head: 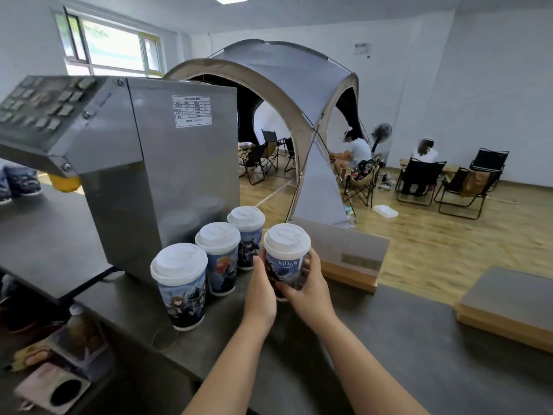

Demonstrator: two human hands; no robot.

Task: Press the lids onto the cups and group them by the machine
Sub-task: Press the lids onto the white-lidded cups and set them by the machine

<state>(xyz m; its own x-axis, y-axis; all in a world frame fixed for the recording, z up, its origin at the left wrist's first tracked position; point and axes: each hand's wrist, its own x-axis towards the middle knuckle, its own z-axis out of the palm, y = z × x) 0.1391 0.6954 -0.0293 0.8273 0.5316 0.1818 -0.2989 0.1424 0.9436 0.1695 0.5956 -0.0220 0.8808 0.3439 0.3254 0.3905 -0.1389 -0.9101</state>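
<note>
White-lidded cup (pixel 285 259) sits between both hands, left fingers (pixel 259 265) and right fingers (pixel 309 266) wrapped around it.

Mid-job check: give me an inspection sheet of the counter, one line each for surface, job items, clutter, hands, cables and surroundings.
Surface: dark grey counter, bare in front of the hands.
Job's things: three lidded cups stand in a row beside the steel machine; a fourth lidded cup is held just right of the row.
Clutter: wooden-based sign stand behind the held cup; wooden-edged block at right; bottle and containers on a lower shelf at left.
Hands: left hand and right hand both grip the fourth cup.
Cables: black cable at the machine's base.
Surroundings: tent, folding chairs, two seated people.
</note>
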